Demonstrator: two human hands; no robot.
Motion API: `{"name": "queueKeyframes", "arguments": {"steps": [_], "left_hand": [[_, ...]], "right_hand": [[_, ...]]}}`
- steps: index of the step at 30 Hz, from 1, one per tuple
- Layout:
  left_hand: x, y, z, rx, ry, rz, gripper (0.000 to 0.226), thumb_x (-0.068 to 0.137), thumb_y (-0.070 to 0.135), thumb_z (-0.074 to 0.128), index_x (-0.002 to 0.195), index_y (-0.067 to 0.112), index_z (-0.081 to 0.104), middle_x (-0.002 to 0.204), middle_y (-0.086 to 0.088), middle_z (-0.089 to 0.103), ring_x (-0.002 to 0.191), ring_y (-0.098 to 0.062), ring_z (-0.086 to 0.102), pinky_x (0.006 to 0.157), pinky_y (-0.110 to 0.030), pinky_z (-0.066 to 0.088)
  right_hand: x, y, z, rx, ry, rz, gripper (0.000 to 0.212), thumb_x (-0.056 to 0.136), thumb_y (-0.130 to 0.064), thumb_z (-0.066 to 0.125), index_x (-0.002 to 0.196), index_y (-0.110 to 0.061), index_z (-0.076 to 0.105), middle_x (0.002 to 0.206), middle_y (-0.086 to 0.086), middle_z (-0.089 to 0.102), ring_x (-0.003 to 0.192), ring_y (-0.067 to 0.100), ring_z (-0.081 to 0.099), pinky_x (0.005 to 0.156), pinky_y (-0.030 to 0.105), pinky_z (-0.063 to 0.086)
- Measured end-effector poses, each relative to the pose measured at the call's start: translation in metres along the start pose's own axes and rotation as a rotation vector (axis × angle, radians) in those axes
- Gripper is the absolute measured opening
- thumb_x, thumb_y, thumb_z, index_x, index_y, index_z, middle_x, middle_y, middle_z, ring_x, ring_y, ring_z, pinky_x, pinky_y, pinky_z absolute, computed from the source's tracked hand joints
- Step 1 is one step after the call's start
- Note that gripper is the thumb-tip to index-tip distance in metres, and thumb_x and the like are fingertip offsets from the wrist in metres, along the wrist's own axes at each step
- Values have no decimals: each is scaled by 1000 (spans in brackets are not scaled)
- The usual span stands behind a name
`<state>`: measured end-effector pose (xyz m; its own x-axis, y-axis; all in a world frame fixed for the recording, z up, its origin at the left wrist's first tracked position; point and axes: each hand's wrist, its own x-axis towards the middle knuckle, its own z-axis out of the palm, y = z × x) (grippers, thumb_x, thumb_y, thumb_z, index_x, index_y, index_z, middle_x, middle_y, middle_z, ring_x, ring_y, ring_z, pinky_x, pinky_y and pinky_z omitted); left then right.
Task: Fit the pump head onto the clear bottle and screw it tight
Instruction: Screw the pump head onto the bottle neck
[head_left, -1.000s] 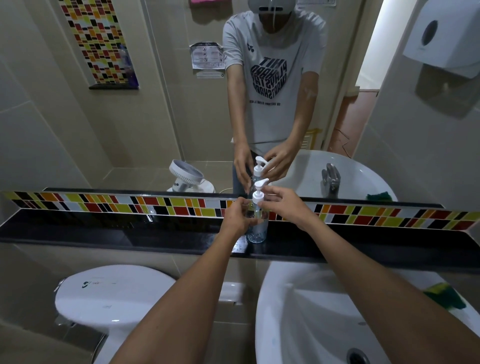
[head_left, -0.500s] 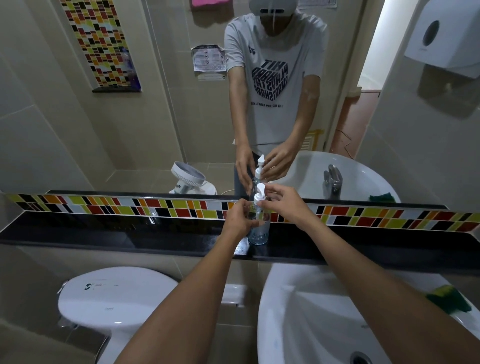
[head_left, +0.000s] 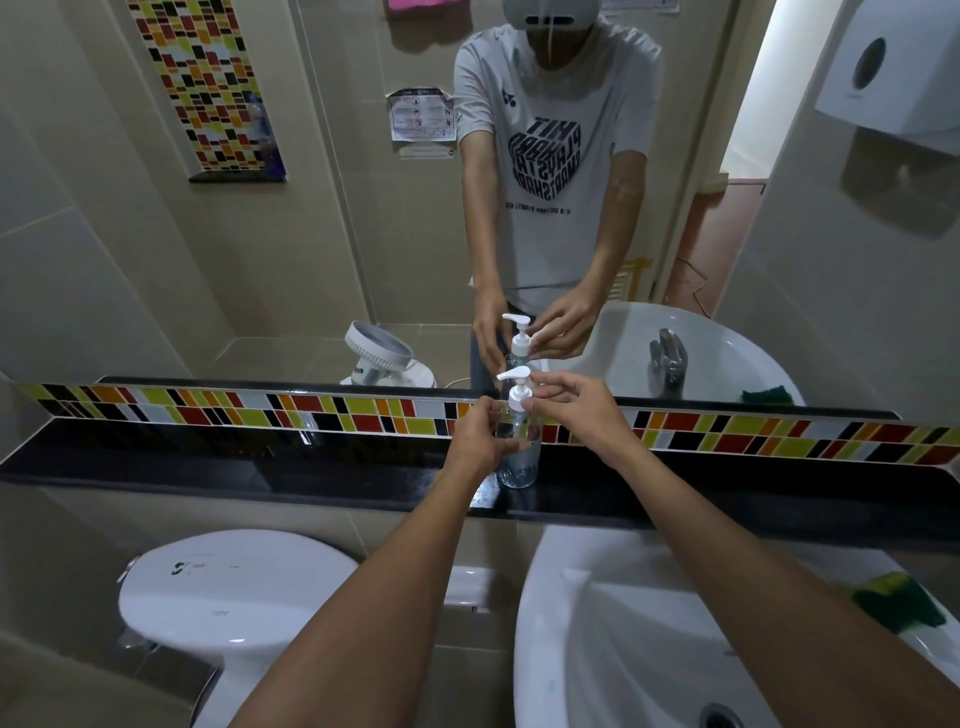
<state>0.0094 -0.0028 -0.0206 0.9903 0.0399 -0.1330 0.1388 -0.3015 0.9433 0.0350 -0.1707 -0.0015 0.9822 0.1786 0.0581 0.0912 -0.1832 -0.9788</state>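
Note:
The clear bottle (head_left: 518, 465) stands upright on the black ledge (head_left: 260, 470) below the mirror. A white pump head (head_left: 515, 387) sits on its neck, nozzle pointing left. My left hand (head_left: 480, 434) wraps around the bottle's left side and holds it. My right hand (head_left: 574, 402) pinches the pump's white collar with its fingertips from the right. The mirror above repeats both hands and the bottle.
A white washbasin (head_left: 597, 623) lies below the ledge at right, with a green and yellow sponge (head_left: 898, 605) on its rim. A white toilet cistern lid (head_left: 228, 587) sits lower left. A coloured tile strip (head_left: 311, 413) backs the ledge. A paper dispenser (head_left: 893, 67) hangs upper right.
The pump nozzle has turned from pointing right, to facing away, to pointing left, as my right hand twists the collar. The bottle and my left hand stay in place.

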Motion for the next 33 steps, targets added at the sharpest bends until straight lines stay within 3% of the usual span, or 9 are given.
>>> {"name": "queueKeyframes", "arguments": {"steps": [5,7,11,14,18,20,27,29,33], "left_hand": [[-1,0,0,6,2,4,41,77,-3,78,106,15,55,98,8,61,89,-7,60,59,-18,54],[-2,0,0,-14,7,14,39,78,-5,77,106,13,56,96,7,61,85,-5,60,53,-14,53],[-5,-2,0,16,25,25,43,76,-4,79,110,9,57,94,10,60,81,0,58,51,-9,51],[-4,-4,1,34,48,40,46,74,-1,81,113,8,59,98,5,64,86,-5,61,62,-16,55],[-5,-4,3,48,70,43,48,74,-1,81,117,7,60,110,-5,66,98,-17,64,80,-35,61],[-5,-4,3,58,69,37,49,75,-1,81,118,6,59,113,-7,66,103,-21,64,86,-43,59],[-4,-2,3,55,53,30,51,75,1,82,119,9,57,112,-2,65,100,-16,62,86,-41,59],[-3,-2,4,58,64,26,50,73,0,83,116,7,58,113,-6,67,100,-19,64,86,-43,60],[-2,-4,3,66,66,26,52,72,1,84,116,8,58,111,-4,67,95,-15,63,80,-34,59]], "right_hand": [[5,0,6,-29,-112,-11,50,86,-3,79,133,-7,66,116,3,76,104,5,73,88,17,57],[6,4,9,-46,-115,-7,47,87,-1,77,132,-5,66,114,1,76,102,1,73,92,19,56],[9,9,13,-78,-19,-20,43,81,0,83,122,-5,72,98,-1,78,96,8,76,84,18,58],[8,9,18,-85,50,-48,41,76,1,86,115,-4,74,97,7,78,92,18,76,88,26,59],[6,11,22,-113,99,-78,40,74,-2,88,111,-3,75,87,-3,76,75,-5,72,72,10,55],[5,10,24,-132,120,-89,39,75,-4,88,111,-2,75,90,1,76,75,-5,71,71,9,55],[2,-6,12,29,48,-38,49,79,-36,87,122,-18,72,111,-9,75,102,-4,69,84,12,54],[2,-11,10,133,75,-16,39,83,-36,84,115,-16,75,105,-2,80,101,7,74,83,18,57],[5,-13,12,167,70,6,14,89,-31,78,99,-21,78,93,-6,81,89,3,74,73,11,54]]}}
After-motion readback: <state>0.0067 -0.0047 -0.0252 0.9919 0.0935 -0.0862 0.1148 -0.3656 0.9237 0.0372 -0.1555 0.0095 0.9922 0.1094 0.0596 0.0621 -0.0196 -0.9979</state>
